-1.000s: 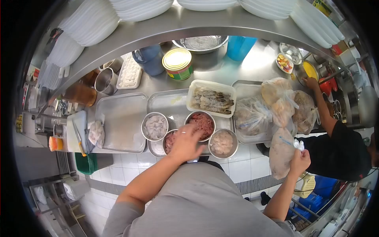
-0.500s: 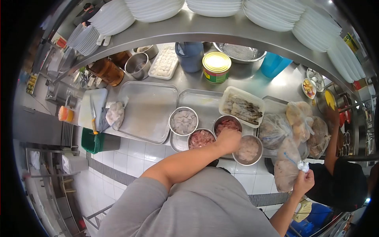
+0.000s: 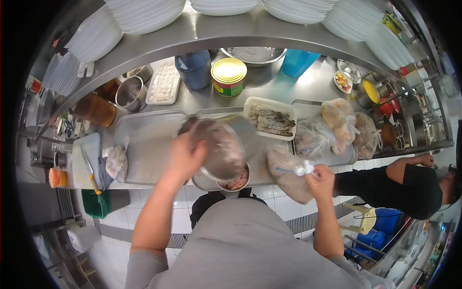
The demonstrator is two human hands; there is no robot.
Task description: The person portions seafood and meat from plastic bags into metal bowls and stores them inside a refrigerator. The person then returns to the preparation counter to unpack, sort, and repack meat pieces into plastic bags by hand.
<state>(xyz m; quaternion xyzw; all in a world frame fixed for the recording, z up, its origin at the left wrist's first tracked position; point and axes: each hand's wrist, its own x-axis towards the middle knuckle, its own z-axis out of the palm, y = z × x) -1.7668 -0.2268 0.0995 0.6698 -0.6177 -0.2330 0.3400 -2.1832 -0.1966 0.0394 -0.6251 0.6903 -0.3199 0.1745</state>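
My left hand [image 3: 188,155] grips the rim of a metal bowl [image 3: 222,150], which is tilted and smeared by motion, with pale pinkish contents. Below it, a second metal bowl of pink raw meat [image 3: 236,182] stands partly hidden on the metal tray [image 3: 269,182]. A dark, blurred shape shows behind my left hand; I cannot make out what it is. My right hand [image 3: 321,182] is closed on the white knotted top of a clear plastic bag [image 3: 288,176] with pale brownish contents, hanging at the tray's front edge.
Behind lies a white tub of shrimp [image 3: 270,120], with bagged food [image 3: 315,139] to its right. A knife [image 3: 89,168] rests on a cutting board [image 3: 83,144] at left. A yellow-lidded can [image 3: 228,77] stands under the plate shelf [image 3: 192,45]. A person in black [image 3: 409,185] is at right.
My left hand has left the dark red meat bowl and now holds a metal bowl, farther left. My right hand has brought the bag up and left to the tray edge. The view has shifted.
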